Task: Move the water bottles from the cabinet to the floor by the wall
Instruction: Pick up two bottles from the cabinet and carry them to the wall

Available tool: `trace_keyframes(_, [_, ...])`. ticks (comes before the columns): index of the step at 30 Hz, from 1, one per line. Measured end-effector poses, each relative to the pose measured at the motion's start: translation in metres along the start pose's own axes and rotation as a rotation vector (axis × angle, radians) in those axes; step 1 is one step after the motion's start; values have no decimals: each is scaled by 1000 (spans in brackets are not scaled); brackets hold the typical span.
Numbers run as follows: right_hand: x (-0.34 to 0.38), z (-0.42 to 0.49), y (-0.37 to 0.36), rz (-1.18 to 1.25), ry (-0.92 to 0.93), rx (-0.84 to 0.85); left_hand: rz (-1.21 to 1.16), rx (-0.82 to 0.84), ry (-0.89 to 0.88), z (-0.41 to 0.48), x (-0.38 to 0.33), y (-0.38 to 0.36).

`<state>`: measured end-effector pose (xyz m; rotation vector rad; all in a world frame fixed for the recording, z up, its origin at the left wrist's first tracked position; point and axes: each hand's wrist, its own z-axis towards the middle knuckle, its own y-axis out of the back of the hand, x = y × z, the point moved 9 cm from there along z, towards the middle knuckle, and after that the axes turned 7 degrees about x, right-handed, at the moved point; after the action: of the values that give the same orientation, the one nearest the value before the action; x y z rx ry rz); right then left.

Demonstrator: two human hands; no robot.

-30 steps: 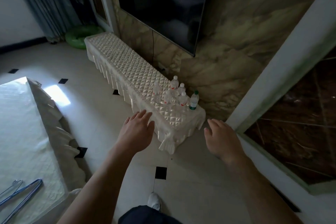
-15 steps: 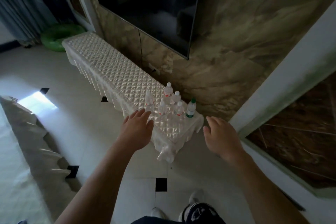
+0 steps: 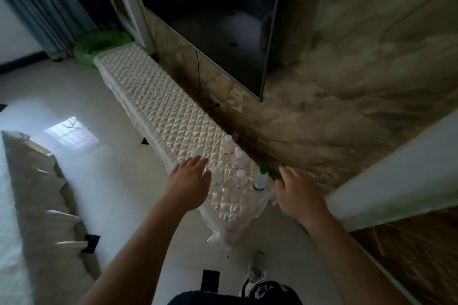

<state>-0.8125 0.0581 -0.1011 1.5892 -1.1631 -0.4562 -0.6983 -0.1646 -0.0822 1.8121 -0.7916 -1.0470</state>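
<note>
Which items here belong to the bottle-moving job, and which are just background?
Job: water bottles including the green-capped bottle, cabinet, floor, left hand, right hand.

Background: television, green ring, curtain.

left hand (image 3: 189,182) open, above cabinet (image 3: 158,106) edge | right hand (image 3: 298,194) open, empty | water bottles (image 3: 239,178) upright on cabinet end
</note>
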Motion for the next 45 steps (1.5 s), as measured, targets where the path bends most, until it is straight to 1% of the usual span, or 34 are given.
trace_keyframes(5, [-18, 46, 2, 5, 25, 69, -31, 61, 48, 43, -2, -19])
trace_keyframes(10, [-16, 78, -6, 13, 21, 118, -48, 110, 77, 71, 10, -35])
trace_keyframes(14, [-9, 104, -23, 31, 10, 136, -81, 154, 85, 95, 28, -50])
trace_keyframes(17, [-13, 126, -40, 99, -34, 143, -107, 175, 67, 114, 37, -65])
trace_keyframes(20, [-24, 147, -58, 207, -101, 156, -153, 219, 18, 131, 36, -88])
trace_keyframes(23, [-36, 164, -75, 257, -136, 158, -199, 272, -10, 148, 34, -118])
trace_keyframes(28, [-52, 185, -102, 274, -157, 148, -263, 313, -7, 174, 36, -161])
trace_keyframes(33, [-71, 204, -142, 367, -205, 187, -302, 360, 12, 195, 42, -210])
trace_keyframes(40, [-108, 238, -204, 586, -270, 178, -354, 331, 46, 220, 49, -279])
trace_keyframes(45, [-119, 256, -240, 630, -230, 145, -390, 303, 90, 236, 56, -315])
